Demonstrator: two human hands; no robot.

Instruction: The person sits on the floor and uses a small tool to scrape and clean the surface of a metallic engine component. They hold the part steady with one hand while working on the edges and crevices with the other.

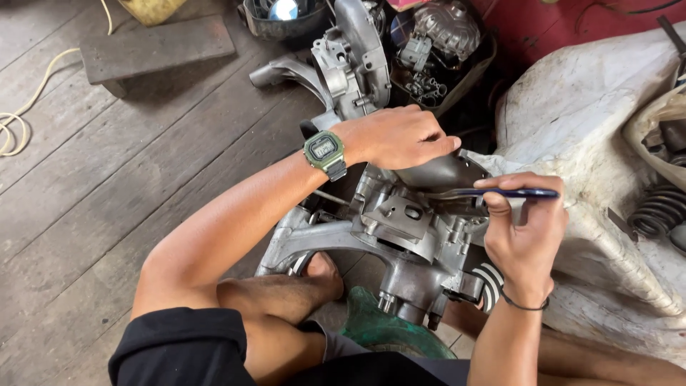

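Bare floorboards (107, 179) left; white cloth (593, 121) right.

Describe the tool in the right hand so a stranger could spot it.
Find the grey metal engine case on the wooden floor. Above its right side, the right hand pinches a slim tool. Its dark blue handle stands out against bare metal.

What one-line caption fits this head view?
Seated on a plank floor, left hand steadies a grey engine casing while right hand holds a blue-handled tool.
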